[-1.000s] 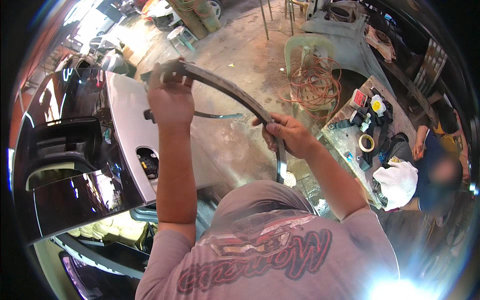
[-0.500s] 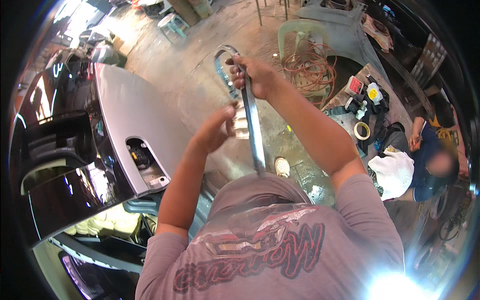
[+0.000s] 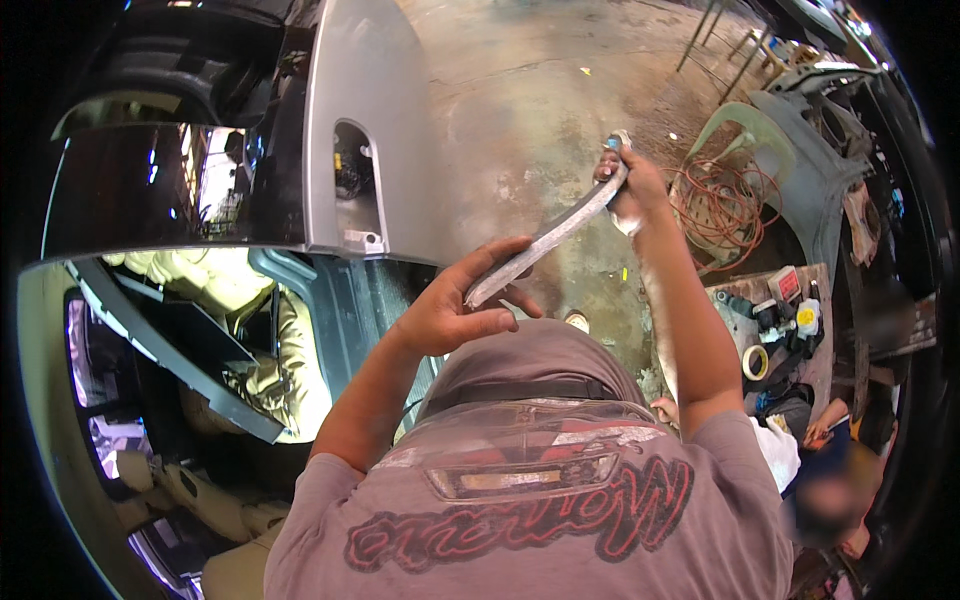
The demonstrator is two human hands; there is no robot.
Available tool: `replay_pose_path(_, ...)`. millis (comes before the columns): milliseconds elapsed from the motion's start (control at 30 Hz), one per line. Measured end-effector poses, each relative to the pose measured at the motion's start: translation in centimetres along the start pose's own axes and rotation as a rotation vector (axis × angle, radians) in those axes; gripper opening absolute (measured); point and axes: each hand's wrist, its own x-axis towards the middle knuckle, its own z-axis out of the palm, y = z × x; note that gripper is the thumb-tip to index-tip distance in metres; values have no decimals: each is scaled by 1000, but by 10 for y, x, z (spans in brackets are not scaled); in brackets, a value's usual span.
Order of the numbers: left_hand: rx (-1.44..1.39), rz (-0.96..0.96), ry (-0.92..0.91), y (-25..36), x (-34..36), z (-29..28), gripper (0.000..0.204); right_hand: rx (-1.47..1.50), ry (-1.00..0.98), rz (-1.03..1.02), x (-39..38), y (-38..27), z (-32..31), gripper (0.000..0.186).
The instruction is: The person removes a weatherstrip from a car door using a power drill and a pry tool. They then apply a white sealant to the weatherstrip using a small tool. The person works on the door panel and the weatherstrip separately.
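Note:
A long, narrow, curved trim strip (image 3: 555, 237) with a dark face and a pale, worn face is held out in front of my body. It slants from lower left to upper right. My right hand (image 3: 638, 190) is closed round its far end, where a bit of the strip pokes out above the fist. My left hand (image 3: 445, 305) holds the near end, the strip lying across the fingers with the thumb beneath. A silver car body panel (image 3: 405, 150) with an oblong opening stands to the left of both hands.
An open car interior (image 3: 210, 480) lies at left, below a glossy black panel (image 3: 150, 190). On the right are a green plastic chair (image 3: 715, 130), a coiled orange hose (image 3: 725, 215) and a bench (image 3: 818, 375) with tape and tools. Another person (image 3: 835, 475) is at lower right.
The view has turned, so the car appears farther right. My left hand has come onto the strip's near end, and the strip has swung from nearly upright to a slant. My right hand still grips it.

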Motion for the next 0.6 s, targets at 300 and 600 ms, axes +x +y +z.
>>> replay_pose_path(300,527,281,140,14,-5,7,33,-608,123,83,-68,35,-30,39)
replay_pose_path(600,824,187,-102,7,7,14,36,-1693,-81,-561,-168,24,-2,34)
